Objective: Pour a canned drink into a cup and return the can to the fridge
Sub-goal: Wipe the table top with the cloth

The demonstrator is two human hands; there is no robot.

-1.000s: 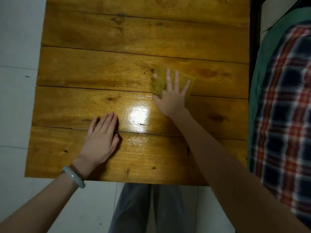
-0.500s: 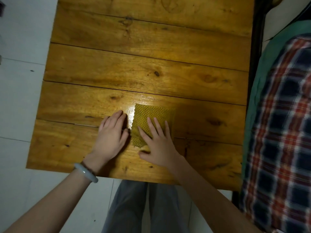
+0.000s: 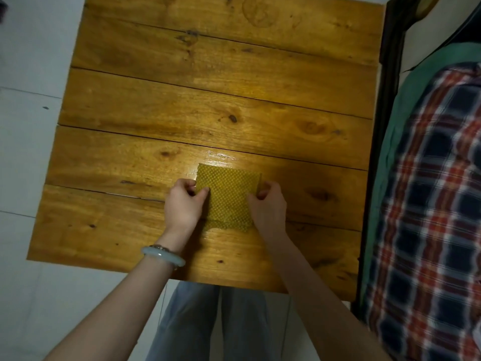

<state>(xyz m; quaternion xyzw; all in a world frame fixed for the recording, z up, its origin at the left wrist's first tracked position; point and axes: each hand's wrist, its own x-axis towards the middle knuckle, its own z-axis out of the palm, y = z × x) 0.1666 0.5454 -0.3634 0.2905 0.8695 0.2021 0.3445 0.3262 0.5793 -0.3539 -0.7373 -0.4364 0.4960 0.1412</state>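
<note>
While the yellow waffle-weave cloth sits on the wooden bench near its front edge, the left grip pinches its left edge and the right grip pinches the right one, fingers curled on both.

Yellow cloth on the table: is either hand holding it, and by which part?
Both. The left hand pinches the yellow cloth at its left edge; the right hand pinches its right edge.

Left hand and right hand pinch the cloth's opposite edges, forearms extended.
</note>
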